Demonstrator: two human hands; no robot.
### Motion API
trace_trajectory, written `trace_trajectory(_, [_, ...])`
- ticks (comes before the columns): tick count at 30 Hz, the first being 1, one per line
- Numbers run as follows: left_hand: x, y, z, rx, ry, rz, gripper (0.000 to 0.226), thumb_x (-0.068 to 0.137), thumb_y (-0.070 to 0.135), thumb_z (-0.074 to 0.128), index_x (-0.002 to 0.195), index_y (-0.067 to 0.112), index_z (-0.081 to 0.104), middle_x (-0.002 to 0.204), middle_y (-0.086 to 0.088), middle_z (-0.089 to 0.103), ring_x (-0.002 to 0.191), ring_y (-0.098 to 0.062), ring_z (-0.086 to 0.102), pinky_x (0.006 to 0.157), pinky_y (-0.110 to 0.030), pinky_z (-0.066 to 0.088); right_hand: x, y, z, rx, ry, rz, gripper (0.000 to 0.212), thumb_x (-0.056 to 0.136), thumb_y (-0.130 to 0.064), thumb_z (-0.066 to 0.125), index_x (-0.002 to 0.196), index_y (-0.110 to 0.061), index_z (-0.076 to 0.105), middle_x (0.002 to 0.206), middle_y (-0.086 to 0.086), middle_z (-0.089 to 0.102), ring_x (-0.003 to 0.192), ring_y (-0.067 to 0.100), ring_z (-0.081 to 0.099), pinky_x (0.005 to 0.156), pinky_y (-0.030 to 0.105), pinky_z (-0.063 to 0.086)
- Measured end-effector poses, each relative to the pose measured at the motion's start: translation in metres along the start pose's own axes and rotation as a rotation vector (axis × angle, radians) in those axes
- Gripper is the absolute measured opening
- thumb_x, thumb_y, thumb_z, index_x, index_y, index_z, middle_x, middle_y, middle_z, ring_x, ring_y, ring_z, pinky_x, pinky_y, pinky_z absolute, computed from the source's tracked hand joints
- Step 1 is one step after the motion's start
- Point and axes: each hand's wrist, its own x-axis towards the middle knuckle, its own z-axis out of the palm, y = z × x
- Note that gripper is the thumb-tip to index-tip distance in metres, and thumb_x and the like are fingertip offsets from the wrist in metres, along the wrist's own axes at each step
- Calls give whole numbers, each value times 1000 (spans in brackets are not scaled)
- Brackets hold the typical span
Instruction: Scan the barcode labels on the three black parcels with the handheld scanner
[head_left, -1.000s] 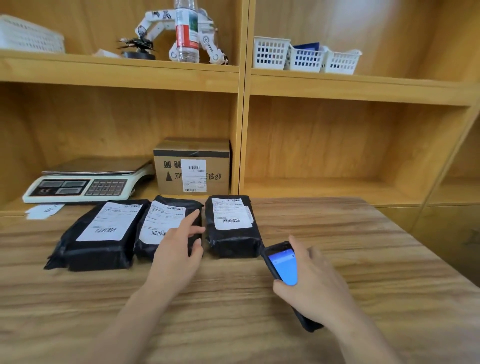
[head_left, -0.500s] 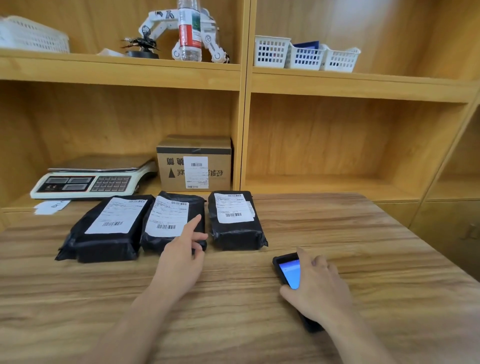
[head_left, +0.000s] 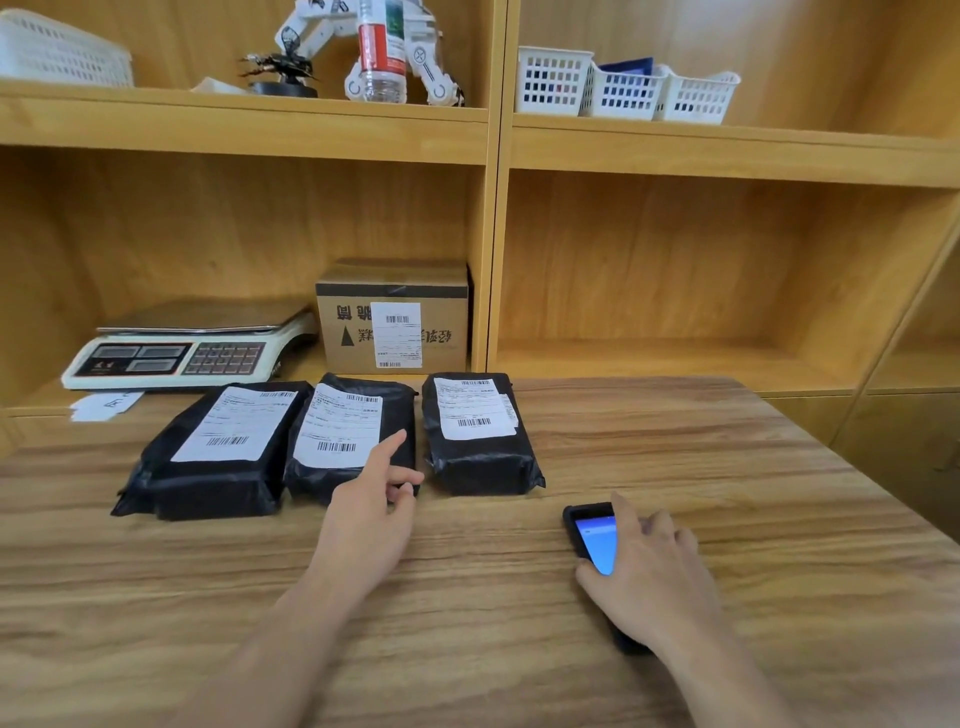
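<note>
Nearest, on the wood-grain tabletop (head_left: 727, 467): right hand (head_left: 654, 571) laid flat over the black handheld scanner with the lit blue screen (head_left: 595, 540), fingers spread and only loosely curled, palm covering the scanner's near end, thumb at its left edge. Resting on the table, not lifted; whether actually gripped cannot be told.

To the left and slightly farther: left hand (head_left: 371, 512) mostly open, holding nothing, index finger extended onto the near right corner of the middle black plastic-wrapped parcel with a white barcode label (head_left: 358, 426), thumb touching that parcel's near edge.

Just left of that hand, the left black parcel with its white label (head_left: 218, 452), touching the middle one. Just right of the hand, the right black parcel with its white label (head_left: 475, 431), a narrow gap apart, and beyond the scanner hand.

Count: three black parcels, three labels face up, one scanner, two hands.

Step in hand, as judged: taking up the scanner, with no sign here of any label read. Next move calls for closing the right hand round the scanner, lifting it, and aiming its far end at a barcode, probably on the pointed-at middle parcel.

Farther back, on the shelf: one white weighing scale (head_left: 182, 353), one brown cardboard box (head_left: 392, 317).
</note>
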Motion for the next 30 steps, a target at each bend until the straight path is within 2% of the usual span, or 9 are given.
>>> trace_trajectory(2, [1, -2, 0, -4, 0, -19, 62, 99, 8, 54, 155, 31, 38, 104, 21, 74, 94, -2, 64, 76, -11, 42, -1, 1, 1, 1, 9, 0, 98, 74, -69, 45, 157, -32, 10, 136, 4, 41, 118, 26, 41, 88, 33, 42])
trace_trajectory(8, [3, -5, -2, 21, -13, -47, 63, 97, 7, 54, 154, 30, 40, 102, 20, 74, 93, -3, 64, 80, -23, 48, -2, 1, 3, -6, 22, 5, 96, 73, -71, 43, 156, -33, 13, 137, 2, 38, 115, 24, 42, 88, 32, 44])
trace_trajectory(13, [3, -8, -1, 16, -27, -66, 68, 96, 6, 54, 156, 34, 36, 96, 18, 75, 81, -2, 66, 64, -15, 47, -2, 0, 5, -8, 17, 13, 91, 74, -69, 39, 155, -35, 15, 141, -2, 36, 119, 23, 39, 87, 35, 45])
trace_trajectory(17, [5, -12, -3, 41, -23, -77, 65, 96, 6, 53, 154, 34, 40, 94, 16, 76, 72, -5, 67, 56, -9, 47, -1, 1, 6, -3, 8, 5, 91, 74, -72, 39, 155, -36, 15, 147, -2, 33, 124, 23, 38, 92, 37, 44])
trace_trajectory(19, [5, -15, -3, 51, -29, -80, 59, 96, 8, 51, 149, 34, 46, 88, 13, 78, 68, -6, 68, 55, -11, 47, 0, 2, 7, 1, 5, 0, 93, 74, -78, 37, 155, -38, 14, 149, -1, 32, 126, 23, 38, 95, 37, 44])
trace_trajectory(22, [6, -17, -1, 79, -30, -99, 43, 99, 14, 49, 137, 33, 58, 77, 6, 77, 70, -7, 70, 63, -16, 51, 0, 4, 6, 15, 19, 0, 94, 73, -84, 33, 154, -39, 14, 148, -1, 31, 127, 24, 38, 95, 38, 44])
trace_trajectory(25, [7, -24, -1, 103, -24, -103, 31, 100, 18, 51, 120, 34, 68, 72, 5, 75, 62, -6, 66, 66, -22, 56, 1, 3, 1, 41, 31, -20, 93, 74, -83, 33, 154, -39, 14, 148, -1, 32, 129, 25, 37, 93, 38, 44])
trace_trajectory(30, [12, -29, 3, 90, -35, -92, 34, 98, 11, 49, 109, 30, 74, 78, 10, 78, 53, -2, 61, 57, -14, 50, 7, -4, -10, 18, 36, -3, 86, 79, -78, 36, 153, -42, 13, 147, -3, 31, 131, 21, 35, 99, 35, 42])
